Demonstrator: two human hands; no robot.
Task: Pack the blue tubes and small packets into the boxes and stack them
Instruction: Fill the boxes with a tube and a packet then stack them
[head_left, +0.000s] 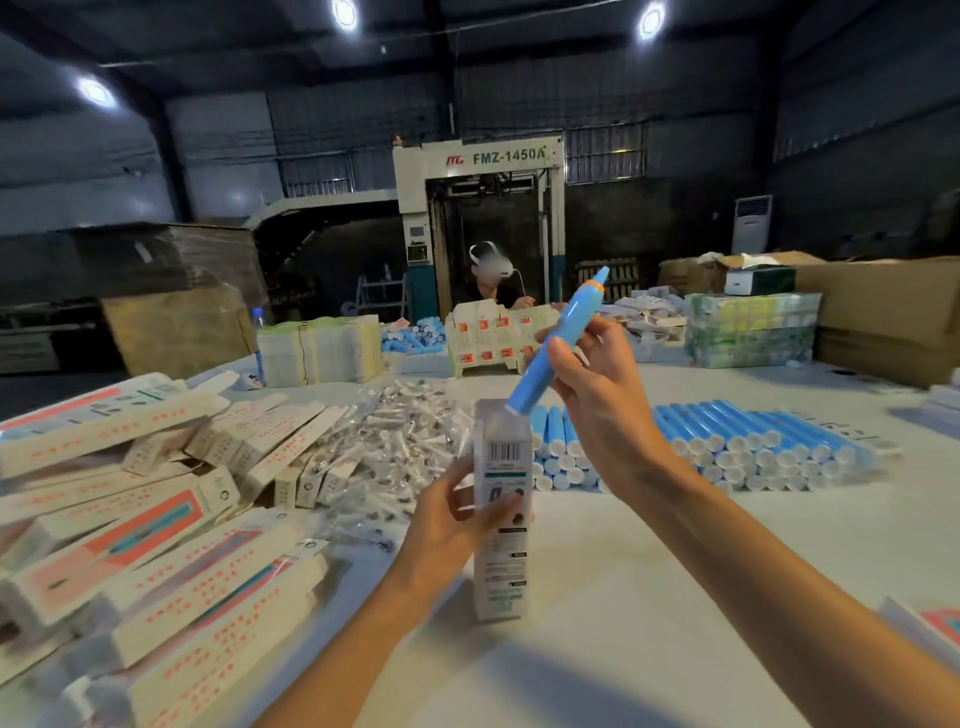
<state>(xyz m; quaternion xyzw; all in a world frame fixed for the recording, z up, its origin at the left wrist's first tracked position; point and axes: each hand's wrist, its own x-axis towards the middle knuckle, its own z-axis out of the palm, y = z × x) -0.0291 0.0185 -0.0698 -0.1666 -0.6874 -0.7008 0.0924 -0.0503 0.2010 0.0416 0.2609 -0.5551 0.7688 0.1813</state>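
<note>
Head view: the left hand (457, 519) grips a box (501, 551) around its middle, fingers and thumb curled round it, holding it nearly upright over the table (649, 597) with its open end up. The right hand (597, 400) is closed round a blue tube (553, 343) at mid-length. The tube's white base sits right at the box's mouth, touching it or just inside; I cannot tell which. Its orange tip points up and away to the right.

The box runs close to vertical, while the tube slants up-right from the opening, so the two long axes are well out of line. The next move seems to turn on that angle. The right hand would need to swing the tip back over the box until the axes match, then push down while the left hand steadies the box. The right hand is above and right of the opening, and the left is below it, on the box's left side.

Packets (405, 431) lie heaped behind the box to the left, spare tubes (737, 447) lie in rows to the right, and more boxes (156, 545) are piled at far left.
</note>
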